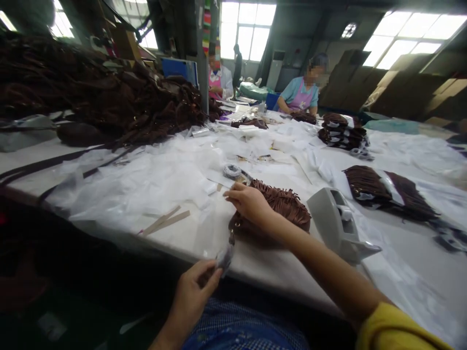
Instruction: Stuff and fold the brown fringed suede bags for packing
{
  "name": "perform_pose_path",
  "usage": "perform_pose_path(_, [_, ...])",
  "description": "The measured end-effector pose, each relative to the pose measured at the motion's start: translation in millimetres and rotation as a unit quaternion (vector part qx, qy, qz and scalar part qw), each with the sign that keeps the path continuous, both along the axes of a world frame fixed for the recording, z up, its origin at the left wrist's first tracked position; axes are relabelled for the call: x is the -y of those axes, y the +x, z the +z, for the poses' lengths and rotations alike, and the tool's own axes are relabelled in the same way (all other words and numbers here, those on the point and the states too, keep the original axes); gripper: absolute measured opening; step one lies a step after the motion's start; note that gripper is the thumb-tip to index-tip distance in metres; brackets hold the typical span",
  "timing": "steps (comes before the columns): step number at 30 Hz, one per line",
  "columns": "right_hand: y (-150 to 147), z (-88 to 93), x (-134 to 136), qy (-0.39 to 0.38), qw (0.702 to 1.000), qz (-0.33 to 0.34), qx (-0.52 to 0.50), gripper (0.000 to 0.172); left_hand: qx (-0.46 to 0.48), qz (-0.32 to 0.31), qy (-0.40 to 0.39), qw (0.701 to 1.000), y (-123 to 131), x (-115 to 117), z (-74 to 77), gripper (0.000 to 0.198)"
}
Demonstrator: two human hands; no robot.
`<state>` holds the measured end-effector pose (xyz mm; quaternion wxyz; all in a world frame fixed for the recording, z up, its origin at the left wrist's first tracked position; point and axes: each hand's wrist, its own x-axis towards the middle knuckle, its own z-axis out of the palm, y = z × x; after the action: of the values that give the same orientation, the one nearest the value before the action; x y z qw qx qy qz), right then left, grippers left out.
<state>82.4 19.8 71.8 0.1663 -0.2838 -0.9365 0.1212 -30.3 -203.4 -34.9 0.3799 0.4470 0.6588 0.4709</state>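
Observation:
A brown fringed bag [288,204] lies near the table's front edge. Below its near left corner, my left hand [193,291] is closed in a pinch on a metal-ended strap wrapped in clear plastic [225,257]. Reaching across the bag, my right hand [251,204] has its fingers pressed together near the bag's left end. A thin white strip [220,181] meets those fingertips; whether they grip it I cannot tell. Just behind them sits a coiled, plastic-wrapped strap [232,170].
A grey tape dispenser [335,223] stands right of the bag. Clear plastic bags [156,180] and tan strips [166,221] lie to the left. Bundled fringed bags [390,192] are at the right, a brown heap [109,97] at the back left. Two co-workers [301,95] are across the table.

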Motion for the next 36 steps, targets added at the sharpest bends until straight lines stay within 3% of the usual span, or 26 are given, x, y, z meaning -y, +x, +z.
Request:
perform_pose_path(3, [-50.2, -5.1, -26.5, 0.009, 0.991, 0.078, 0.105, 0.022, 0.003, -0.006, 0.001, 1.0, 0.1, -2.2, 1.2, 0.03])
perform_pose_path(7, [-107.5, -24.0, -1.3, -0.048, 0.97, 0.216, 0.099, 0.024, 0.015, -0.011, 0.003, 1.0, 0.8, -4.7, 4.0, 0.026])
perform_pose_path(11, [-141.6, -39.1, 29.1, -0.052, 0.969, 0.157, 0.185, 0.026, 0.031, -0.021, 0.003, 0.999, 0.1, -5.7, 5.7, 0.023])
perform_pose_path(16, [-155.2, -40.0, 20.4, -0.094, 0.961, 0.111, 0.236, 0.028, 0.042, -0.028, 0.007, 0.999, -1.4, -5.2, 10.7, 0.02])
perform_pose_path(22, [-123.3, -11.8, 2.3, -0.172, 0.949, 0.089, 0.249, 0.014, 0.066, -0.015, -0.01, 0.998, -1.6, -6.3, 15.2, 0.024])
perform_pose_path(27, [-69.9, -2.3, -7.4, -0.346, 0.929, 0.039, 0.127, 0.015, 0.055, -0.004, -0.029, 0.998, 0.8, -7.6, 15.4, 0.028])
perform_pose_path(33, [-13.0, -1.6, -19.3, -0.256, 0.966, -0.027, -0.026, 0.018, -0.026, 0.033, 0.038, 0.998, -2.0, -13.8, 19.8, 0.024])
perform_pose_path(36, [17.3, 5.1, -6.0, -0.316, 0.937, -0.03, -0.15, 0.023, 0.006, 0.028, 0.002, 1.0, -7.2, -19.9, 27.5, 0.029])
